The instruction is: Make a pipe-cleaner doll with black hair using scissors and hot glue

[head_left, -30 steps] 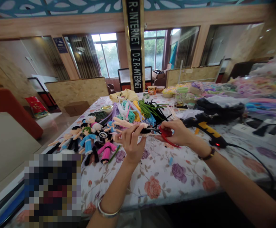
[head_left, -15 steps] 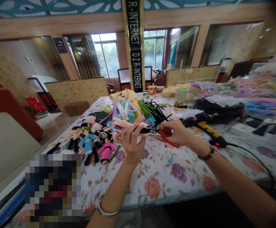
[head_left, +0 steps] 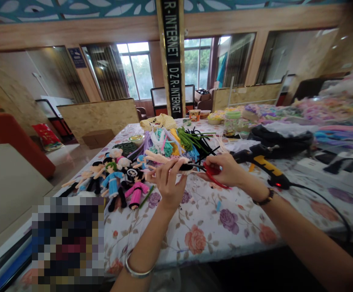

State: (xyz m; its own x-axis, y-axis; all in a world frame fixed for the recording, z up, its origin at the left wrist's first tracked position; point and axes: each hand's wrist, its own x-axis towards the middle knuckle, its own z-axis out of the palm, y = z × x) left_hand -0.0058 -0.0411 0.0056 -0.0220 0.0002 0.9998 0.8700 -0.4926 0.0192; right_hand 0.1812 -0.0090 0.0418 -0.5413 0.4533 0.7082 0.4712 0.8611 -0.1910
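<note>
Over the middle of the table, my left hand (head_left: 167, 178) is closed around a pipe-cleaner doll (head_left: 186, 166). Its black fuzzy part shows above my fingers, and much of the rest is hidden. My right hand (head_left: 225, 170) grips red-handled scissors (head_left: 214, 177). Their dark blades point left and meet the black part; whether they touch it I cannot tell. Left of my left hand lie several finished pipe-cleaner dolls, among them one in a pink robe (head_left: 136, 194) and one in blue with green hair (head_left: 112, 181).
Bundles of coloured pipe cleaners (head_left: 164, 142) lie behind my hands. To the right rests a black and yellow glue gun (head_left: 264, 164) with a red light and a trailing cord. A black bag (head_left: 281, 140) sits behind it. A flowered cloth (head_left: 206, 227) covers the table.
</note>
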